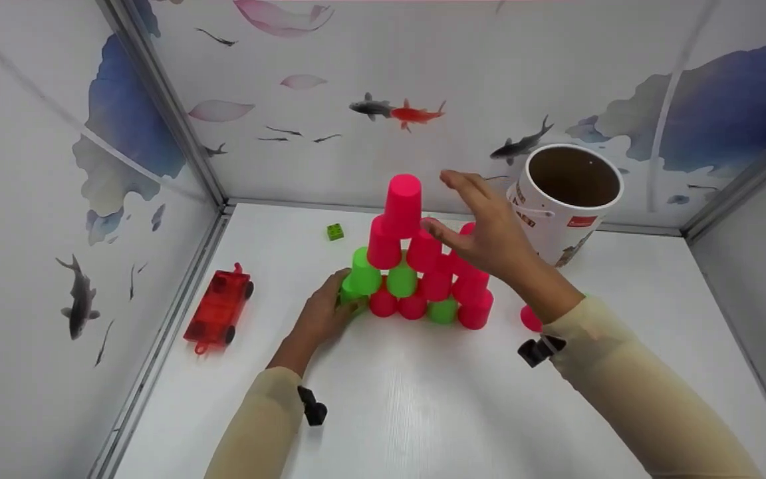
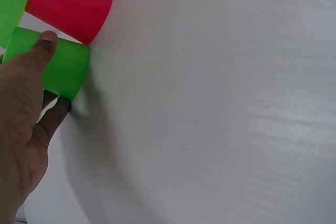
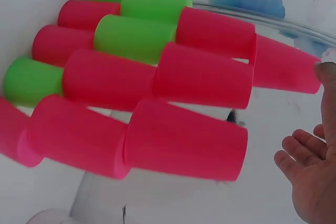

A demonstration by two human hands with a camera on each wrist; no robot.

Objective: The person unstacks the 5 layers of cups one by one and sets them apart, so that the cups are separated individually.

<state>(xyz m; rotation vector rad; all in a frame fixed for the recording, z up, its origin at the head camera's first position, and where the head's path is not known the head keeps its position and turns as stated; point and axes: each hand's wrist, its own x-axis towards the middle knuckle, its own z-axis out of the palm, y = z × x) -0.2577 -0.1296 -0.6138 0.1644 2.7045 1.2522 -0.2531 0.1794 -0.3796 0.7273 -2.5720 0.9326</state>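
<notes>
Plastic cups (image 1: 436, 285), red-pink and green, closed ends up: five in the base row on the table (image 1: 423, 406), four above, three above those, and one red-pink top cup (image 1: 404, 203) bridging the left two of the third row. Each upper cup sits over the joint of two beneath, presumably to share its load. Your left hand (image 1: 322, 314): thumb and fingers clamped on the green end cup (image 2: 67, 72) at the base's left corner, probably to brace that outermost support. Your right hand (image 1: 496, 233): fingers apart, holding nothing, thumb tip just beside the top cup; contact, cannot tell. Its position seems meant to guard or true up that cup. White bucket (image 1: 559, 229), upright, behind and right, seemingly set back to leave you room. Red toy vehicle (image 1: 219, 309), left, well apart. Small green block (image 1: 335, 231), behind left. Round red-pink piece (image 1: 529, 319), partly hidden by your right arm; purpose unclear.
</notes>
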